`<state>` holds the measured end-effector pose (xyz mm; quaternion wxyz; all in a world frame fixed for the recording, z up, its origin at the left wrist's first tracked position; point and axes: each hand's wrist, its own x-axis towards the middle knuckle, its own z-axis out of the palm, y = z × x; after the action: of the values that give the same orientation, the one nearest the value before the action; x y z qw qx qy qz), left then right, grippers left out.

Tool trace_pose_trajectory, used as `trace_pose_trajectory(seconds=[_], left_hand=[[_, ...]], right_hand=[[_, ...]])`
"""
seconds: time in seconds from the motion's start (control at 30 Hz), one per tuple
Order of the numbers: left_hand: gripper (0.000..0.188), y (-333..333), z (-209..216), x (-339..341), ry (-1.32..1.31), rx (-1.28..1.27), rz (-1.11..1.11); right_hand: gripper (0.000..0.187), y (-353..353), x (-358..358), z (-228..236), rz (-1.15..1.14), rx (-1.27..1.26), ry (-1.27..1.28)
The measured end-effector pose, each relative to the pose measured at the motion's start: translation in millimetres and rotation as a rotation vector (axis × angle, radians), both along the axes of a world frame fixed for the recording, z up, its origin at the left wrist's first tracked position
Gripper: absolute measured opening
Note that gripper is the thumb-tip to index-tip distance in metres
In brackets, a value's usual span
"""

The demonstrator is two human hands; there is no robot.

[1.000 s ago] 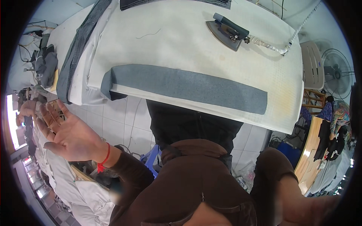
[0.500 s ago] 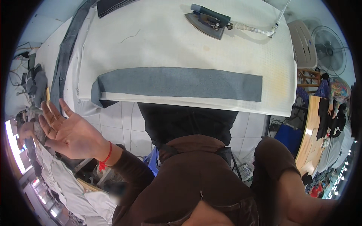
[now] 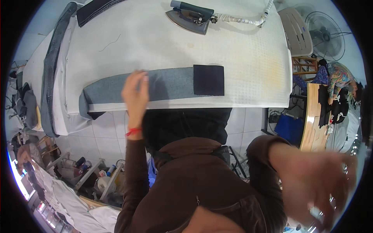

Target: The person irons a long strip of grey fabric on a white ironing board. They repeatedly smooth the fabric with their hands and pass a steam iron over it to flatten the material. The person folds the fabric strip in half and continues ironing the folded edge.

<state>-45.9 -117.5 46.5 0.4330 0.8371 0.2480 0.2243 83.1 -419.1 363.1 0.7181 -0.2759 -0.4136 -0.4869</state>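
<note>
A long grey-blue denim strip (image 3: 171, 83) lies along the near edge of the white padded table. Its right end is folded back to the left, so a dark navy square flap (image 3: 209, 80) lies on top; the left end hangs over the edge. My left hand (image 3: 136, 89) is over the strip's left-middle part, its fingers bent and slightly blurred. Whether they grip the cloth I cannot tell. Out beyond the table, at the lower right, my right hand (image 3: 316, 180) is smeared by motion. Its fingers look spread, with nothing visible in them.
An iron (image 3: 190, 17) with a wrapped hose stands at the far side of the table. Folded dark denim (image 3: 95, 12) lies far left, beside a long draped denim piece (image 3: 54, 70). At the right are a fan (image 3: 325, 37), a chair back (image 3: 296, 33), a wooden table (image 3: 312, 116) and another person (image 3: 342, 79).
The strip's right end has been folded over to the left. My left hand moved right from beside the table to over the strip. The view shifted slightly; my right hand rose at the right.
</note>
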Motion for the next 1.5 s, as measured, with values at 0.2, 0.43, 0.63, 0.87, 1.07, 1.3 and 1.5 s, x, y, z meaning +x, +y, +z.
trace_pose_trajectory(seconds=[0.2,0.43,0.63,0.87,1.07,1.3,1.5], left_hand=[[0.053,-70.2,-63.2,48.3,0.205,0.535,-0.013],[0.072,-75.6,-60.9,58.1,0.46,0.701,-0.017],[0.072,-76.6,-61.4,57.8,0.473,0.714,-0.017],[0.073,-74.2,-58.2,56.7,0.474,0.707,-0.02],[0.074,-71.5,-59.8,54.0,0.406,0.671,-0.014],[0.072,-75.1,-55.5,54.5,0.375,0.635,-0.027],[0.05,35.4,-59.9,-9.3,-0.03,0.436,0.374]], right_hand=[[0.009,20.0,49.7,-268.2,-0.065,-1.255,0.893],[0.028,22.0,2.8,-358.6,-0.369,-1.671,0.63],[0.022,-106.8,74.4,-355.1,-0.485,-1.363,1.3],[0.043,4.8,1.2,-322.2,-0.363,-1.656,0.685],[0.021,15.3,4.5,-363.5,-0.502,-1.699,0.533],[0.034,-176.3,86.6,-401.4,-0.797,-1.409,1.304],[0.039,-177.6,85.5,-362.0,-0.855,-1.173,1.467]])
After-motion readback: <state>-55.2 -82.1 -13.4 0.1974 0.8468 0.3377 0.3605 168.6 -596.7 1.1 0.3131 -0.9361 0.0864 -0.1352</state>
